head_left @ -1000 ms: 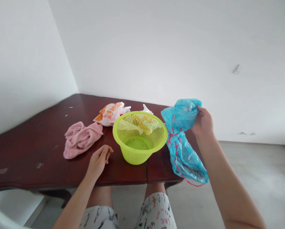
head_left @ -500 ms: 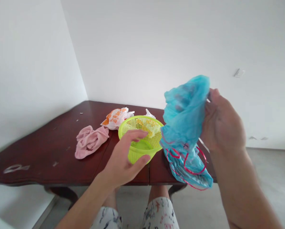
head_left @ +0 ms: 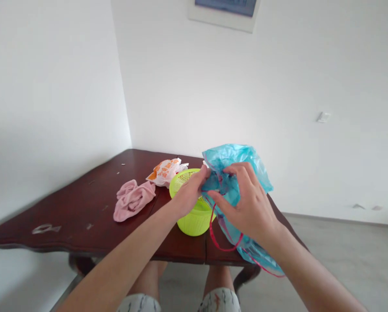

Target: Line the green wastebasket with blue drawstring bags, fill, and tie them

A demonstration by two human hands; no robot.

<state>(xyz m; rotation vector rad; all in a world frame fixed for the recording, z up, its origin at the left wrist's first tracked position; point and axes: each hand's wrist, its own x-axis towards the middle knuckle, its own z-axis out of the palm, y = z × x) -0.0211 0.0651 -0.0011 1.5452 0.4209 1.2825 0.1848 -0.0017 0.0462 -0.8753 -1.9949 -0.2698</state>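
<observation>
A dark red wooden table (head_left: 83, 216) is sitting in the corner of a white room, with a scuffed top and a seam running across it near the front; I'm sitting at it with my shorts (head_left: 138, 303) showing underneath. A thin blue plastic bag (head_left: 233, 173) is taking up most of the action: it's crinkled, see-through and puffing up at the top, with pink drawstrings (head_left: 223, 247) looping down from it. It's being held up over the table's right side, just right of the basket, and its lower end is hanging down past the front edge of the table; the table's right corner is sitting just beyond it. A lime green mesh basket (head_left: 195, 221) is standing upright near the front edge, partly behind my left hand (head_left: 189, 193); the bag is touching its right side. A pink towel (head_left: 134, 200) is lying crumpled to the left, and a white plastic bag with orange print (head_left: 166, 171) is lying behind it, just beside the basket. My left hand is pinching the bag's top with its fingers closed in; my right hand (head_left: 246, 203) is curled over the bag, with its fingers bent and thumb reaching toward the left hand, and it's got hold of the plastic too.
</observation>
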